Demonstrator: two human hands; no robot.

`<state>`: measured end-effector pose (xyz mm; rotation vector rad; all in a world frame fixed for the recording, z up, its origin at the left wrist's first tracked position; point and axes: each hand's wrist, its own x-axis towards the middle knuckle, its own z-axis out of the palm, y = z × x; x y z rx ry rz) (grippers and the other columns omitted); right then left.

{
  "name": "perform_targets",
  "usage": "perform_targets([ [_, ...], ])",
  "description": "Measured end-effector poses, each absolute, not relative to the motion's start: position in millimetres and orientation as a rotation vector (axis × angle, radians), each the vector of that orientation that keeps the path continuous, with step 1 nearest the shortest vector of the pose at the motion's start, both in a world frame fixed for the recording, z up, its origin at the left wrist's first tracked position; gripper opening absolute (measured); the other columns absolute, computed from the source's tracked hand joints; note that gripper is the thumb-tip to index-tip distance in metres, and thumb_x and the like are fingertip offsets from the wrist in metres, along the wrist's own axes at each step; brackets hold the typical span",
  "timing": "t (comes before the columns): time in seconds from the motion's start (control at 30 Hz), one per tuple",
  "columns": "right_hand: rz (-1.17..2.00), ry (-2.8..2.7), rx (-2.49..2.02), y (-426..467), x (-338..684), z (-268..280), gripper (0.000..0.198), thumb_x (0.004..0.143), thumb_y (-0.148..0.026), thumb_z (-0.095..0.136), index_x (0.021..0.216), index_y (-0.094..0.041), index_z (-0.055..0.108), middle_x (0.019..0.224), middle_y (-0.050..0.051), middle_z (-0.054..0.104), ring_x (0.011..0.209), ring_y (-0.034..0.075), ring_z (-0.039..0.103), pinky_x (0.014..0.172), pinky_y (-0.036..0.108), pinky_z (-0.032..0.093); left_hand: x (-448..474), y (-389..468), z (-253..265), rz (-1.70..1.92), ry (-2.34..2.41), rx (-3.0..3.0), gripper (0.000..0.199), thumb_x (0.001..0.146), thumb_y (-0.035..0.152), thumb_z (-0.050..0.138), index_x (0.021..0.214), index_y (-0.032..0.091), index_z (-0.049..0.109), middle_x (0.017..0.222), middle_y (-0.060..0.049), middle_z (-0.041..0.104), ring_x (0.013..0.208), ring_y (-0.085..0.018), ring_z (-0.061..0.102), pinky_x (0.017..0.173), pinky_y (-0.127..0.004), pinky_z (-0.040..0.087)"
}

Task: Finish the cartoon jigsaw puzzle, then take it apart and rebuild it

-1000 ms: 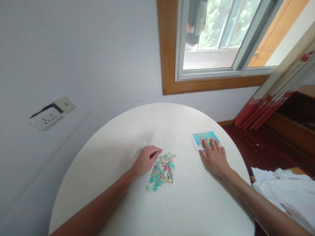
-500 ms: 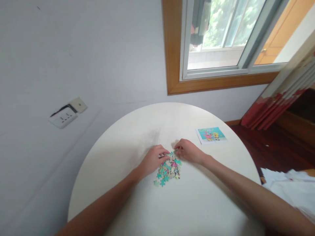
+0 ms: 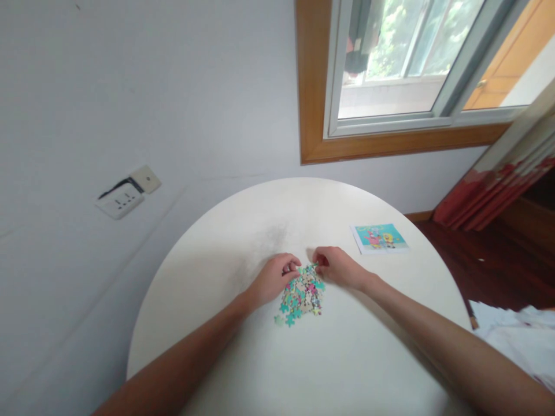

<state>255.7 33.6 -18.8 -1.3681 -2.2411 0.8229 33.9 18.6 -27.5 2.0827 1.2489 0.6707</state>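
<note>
A pile of small jigsaw puzzle pieces point(image 3: 303, 293), teal, beige and pink, lies on the round white table point(image 3: 277, 370). At its upper left edge rests my left hand point(image 3: 275, 277), fingers curved, with a gap between thumb and forefinger and nothing visible in it. My right hand point(image 3: 340, 267) is at the upper right edge of the pile. Its thumb and forefinger pinch a puzzle piece point(image 3: 315, 264), mostly hidden by the fingertips. Farther right lies a flat picture card point(image 3: 380, 238) with cartoon figures on a turquoise background.
A wall with a socket point(image 3: 120, 200) borders the table on the left. Behind it is a wood-framed window point(image 3: 390, 141). A red and cream curtain point(image 3: 489, 179) hangs at the right, and white papers point(image 3: 515, 332) lie beside the table's right edge.
The whole view has shifted slightly, so things appear a little farther right. My right fingers have closed at the pile's upper edge; my left hand stays beside the pile.
</note>
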Motion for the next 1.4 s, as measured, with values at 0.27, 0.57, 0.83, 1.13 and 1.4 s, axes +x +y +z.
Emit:
perform_targets([
  [0.27, 0.585, -2.196, -1.409, 47, 282, -9, 0.009, 0.078, -0.014, 0.059, 0.078, -0.017, 0.068, 0.075, 0.005, 0.068, 0.069, 0.016, 0.058, 0.066, 0.026, 0.041, 29, 19, -22, 0.604, 1.211, 2.129, 0.011, 0.081, 0.023, 0.066, 0.091, 0.02, 0.071, 0.092, -0.004, 0.062, 0.08, -0.016, 0.057, 0.072, -0.026, 0.047],
  [0.57, 0.456, -2.43, -1.51, 46, 301, -4, 0.015, 0.073, -0.009, 0.059, 0.071, -0.019, 0.071, 0.079, 0.006, 0.071, 0.069, 0.017, 0.058, 0.061, 0.026, 0.034, 24, 23, -18, 0.551, 1.263, 2.174, 0.012, 0.077, 0.026, 0.07, 0.077, 0.017, 0.062, 0.082, -0.001, 0.059, 0.073, -0.015, 0.054, 0.068, -0.025, 0.042],
  [0.83, 0.51, -2.105, -1.466, 47, 301, -7, 0.016, 0.083, -0.018, 0.055, 0.081, -0.017, 0.071, 0.075, 0.005, 0.072, 0.066, 0.016, 0.061, 0.062, 0.026, 0.039, 15, 33, -16, 0.75, 1.299, 1.893, 0.012, 0.079, 0.027, 0.066, 0.078, 0.015, 0.064, 0.072, -0.001, 0.066, 0.069, -0.014, 0.062, 0.067, -0.024, 0.046],
  [1.13, 0.671, -2.175, -1.295, 33, 284, -20, 0.015, 0.082, -0.017, 0.056, 0.079, -0.018, 0.07, 0.073, 0.003, 0.07, 0.064, 0.015, 0.056, 0.063, 0.026, 0.04, 8, 32, -11, 0.567, 1.35, 2.365, 0.008, 0.079, 0.013, 0.066, 0.073, 0.015, 0.07, 0.079, -0.004, 0.068, 0.075, -0.015, 0.062, 0.073, -0.026, 0.046],
  [1.4, 0.807, -2.17, -1.249, 21, 275, -24, 0.014, 0.082, -0.015, 0.057, 0.082, -0.018, 0.071, 0.077, 0.004, 0.07, 0.065, 0.014, 0.057, 0.063, 0.026, 0.041, 18, 25, -20, 0.767, 1.356, 2.296, 0.011, 0.089, 0.018, 0.062, 0.086, 0.017, 0.072, 0.088, -0.003, 0.067, 0.082, -0.015, 0.061, 0.079, -0.027, 0.046],
])
